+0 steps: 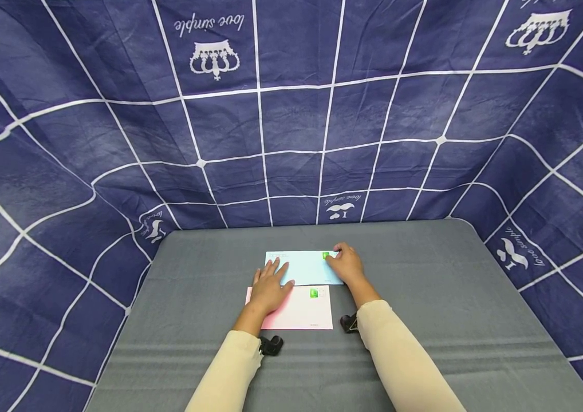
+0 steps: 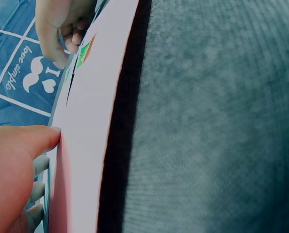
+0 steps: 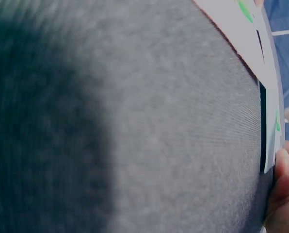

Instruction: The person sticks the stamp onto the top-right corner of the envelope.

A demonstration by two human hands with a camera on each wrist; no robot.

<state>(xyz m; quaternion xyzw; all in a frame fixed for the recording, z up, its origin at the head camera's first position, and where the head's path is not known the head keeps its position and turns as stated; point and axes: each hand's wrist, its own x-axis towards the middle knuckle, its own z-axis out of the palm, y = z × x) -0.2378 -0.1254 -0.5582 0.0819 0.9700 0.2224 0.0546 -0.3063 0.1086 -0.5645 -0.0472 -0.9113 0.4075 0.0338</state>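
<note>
A light blue envelope (image 1: 306, 269) lies flat, with a green stamp (image 1: 325, 256) at its upper right. Just below it lies a pink envelope (image 1: 299, 312), also bearing a green stamp (image 1: 314, 293). My left hand (image 1: 269, 289) rests with spread fingers on the left part of the blue envelope, its palm over the pink one. At the other end, my right hand (image 1: 348, 266) holds the blue envelope's upper right corner, thumb by the stamp and fingers curled at the edge. In the right wrist view those curled fingers (image 3: 283, 167) sit beside the envelope's end.
Both envelopes lie on a grey cloth-covered table (image 1: 209, 274). A blue curtain (image 1: 296, 126) with white grid lines hangs behind it and along both sides. Black wrist mounts (image 1: 272, 345) show at both cuffs.
</note>
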